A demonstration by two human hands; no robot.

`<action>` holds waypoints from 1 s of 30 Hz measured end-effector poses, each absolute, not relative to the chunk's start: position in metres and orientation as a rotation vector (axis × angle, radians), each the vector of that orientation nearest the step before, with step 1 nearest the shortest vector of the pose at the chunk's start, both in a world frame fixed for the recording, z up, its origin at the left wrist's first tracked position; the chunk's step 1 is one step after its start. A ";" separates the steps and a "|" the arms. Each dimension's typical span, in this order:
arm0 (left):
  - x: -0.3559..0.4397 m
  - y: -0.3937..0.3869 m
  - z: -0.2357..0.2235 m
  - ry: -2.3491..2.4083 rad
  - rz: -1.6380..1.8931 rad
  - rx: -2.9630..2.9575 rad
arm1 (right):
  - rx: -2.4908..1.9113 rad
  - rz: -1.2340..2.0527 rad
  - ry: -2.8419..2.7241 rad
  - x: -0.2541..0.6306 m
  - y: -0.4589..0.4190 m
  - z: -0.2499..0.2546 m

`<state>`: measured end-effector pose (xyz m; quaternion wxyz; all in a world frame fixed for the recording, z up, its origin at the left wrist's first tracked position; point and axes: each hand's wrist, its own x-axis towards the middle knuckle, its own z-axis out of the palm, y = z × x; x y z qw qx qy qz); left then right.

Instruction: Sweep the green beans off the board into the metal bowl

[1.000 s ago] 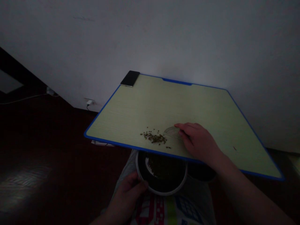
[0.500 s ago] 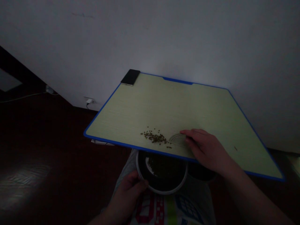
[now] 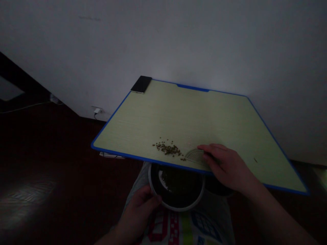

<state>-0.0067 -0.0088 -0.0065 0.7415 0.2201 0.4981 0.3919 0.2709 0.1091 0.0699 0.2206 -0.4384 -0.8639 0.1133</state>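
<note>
My right hand (image 3: pixel 224 163) pinches a clear protractor (image 3: pixel 195 155), which lies nearly flat on the pale table top (image 3: pixel 184 115) near its front edge. Just left of the protractor is a scattered heap of small brown grains (image 3: pixel 168 148), a few of them close to its tip. Below the table edge, my left hand (image 3: pixel 143 204) grips the left rim of a round bowl (image 3: pixel 180 208), thumb over the rim. Dark greenish contents (image 3: pixel 176 180) show inside the bowl; the table edge hides its far side.
A dark phone (image 3: pixel 141 84) lies at the table's back left corner. Another dark round container (image 3: pixel 218 187) is partly hidden under the edge by my right hand. A printed bag (image 3: pixel 178 228) covers my lap. The wall (image 3: pixel 178 41) stands behind, with a plugged-in charger (image 3: pixel 97 111).
The protractor has tipped flatter, and my right hand has shifted slightly right and down. My left hand stays on the bowl, and the grains look much the same.
</note>
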 end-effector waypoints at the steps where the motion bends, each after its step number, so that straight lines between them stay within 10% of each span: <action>1: -0.006 -0.008 -0.005 1.088 0.861 0.485 | -1.210 0.310 -2.383 0.271 0.110 0.069; 30: -0.009 -0.010 -0.010 1.105 0.856 0.490 | -1.254 0.071 -2.379 0.267 0.111 0.064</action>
